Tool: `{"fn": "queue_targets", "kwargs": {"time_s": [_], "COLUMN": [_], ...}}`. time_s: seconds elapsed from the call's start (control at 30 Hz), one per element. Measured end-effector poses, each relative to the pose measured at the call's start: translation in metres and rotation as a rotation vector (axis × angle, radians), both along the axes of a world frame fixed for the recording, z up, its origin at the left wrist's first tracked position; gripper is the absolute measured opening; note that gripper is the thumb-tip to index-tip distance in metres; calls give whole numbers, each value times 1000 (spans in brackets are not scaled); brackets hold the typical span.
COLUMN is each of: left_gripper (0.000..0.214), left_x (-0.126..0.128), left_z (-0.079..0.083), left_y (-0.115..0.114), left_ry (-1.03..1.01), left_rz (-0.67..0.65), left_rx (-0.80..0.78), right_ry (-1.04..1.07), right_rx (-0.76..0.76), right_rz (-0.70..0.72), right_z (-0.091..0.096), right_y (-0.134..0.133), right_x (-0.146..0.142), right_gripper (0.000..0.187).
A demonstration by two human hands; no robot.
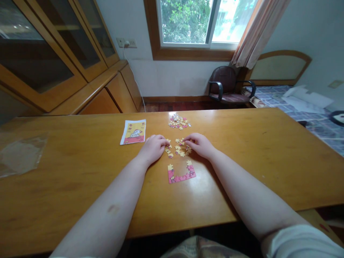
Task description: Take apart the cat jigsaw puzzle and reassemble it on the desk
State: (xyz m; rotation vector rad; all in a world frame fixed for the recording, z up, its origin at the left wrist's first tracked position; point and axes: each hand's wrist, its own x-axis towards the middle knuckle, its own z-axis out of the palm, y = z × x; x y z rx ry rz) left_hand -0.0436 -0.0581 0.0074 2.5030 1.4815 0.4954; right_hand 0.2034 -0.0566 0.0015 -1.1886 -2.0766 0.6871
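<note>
My left hand (155, 147) rests on the table with its fingers curled together, the tips on a small yellow puzzle piece (168, 151) at the left of the loose group. From the right, my right hand (199, 145) has thumb and index finger pinched at the edge of more yellow puzzle pieces (178, 148); its fingertips partly cover the piece there. Nearer to me lies a joined U-shaped section of puzzle (182, 178), pink along the bottom with yellow upper ends. Beyond my hands is a heap of mixed puzzle pieces (177, 122).
A printed reference picture (133, 132) of a white animal on yellow and pink lies left of the pieces. A clear plastic bag (23, 154) is at the table's far left. Past the wooden table (268, 157) stand an armchair (225, 86) and a glass-door cabinet (104, 89).
</note>
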Motion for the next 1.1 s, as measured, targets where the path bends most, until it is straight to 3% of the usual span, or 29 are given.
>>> {"fn": "queue_targets", "kwargs": {"time_s": [0.1,0.2,0.5,0.8,1.0,1.1], "left_gripper": [31,30,18,19,36,32], "left_x": [1,2,2,3,0,-2], "left_z": [-2,-3,-1,6,3,2], "left_y": [0,1,-1,-8,-5,-3], "left_ry": [-6,5,-7,1,4,5], "left_rz": [-5,-3,-5,-103,-62,-17], "left_rx": [21,11,-10,-20,-30,-24], "right_ry": [-206,-362,-280,-188,-276,-321], "right_rx": [123,141,214,191,88,59], "right_rz": [258,335,258,163,129,90], "right_z": [9,11,-3,1,3,0], "right_y": [-16,-27,-9,1,5,9], "right_x": [-11,-19,-3,10,26,31], "right_gripper": [23,31,10,5,30,28]}}
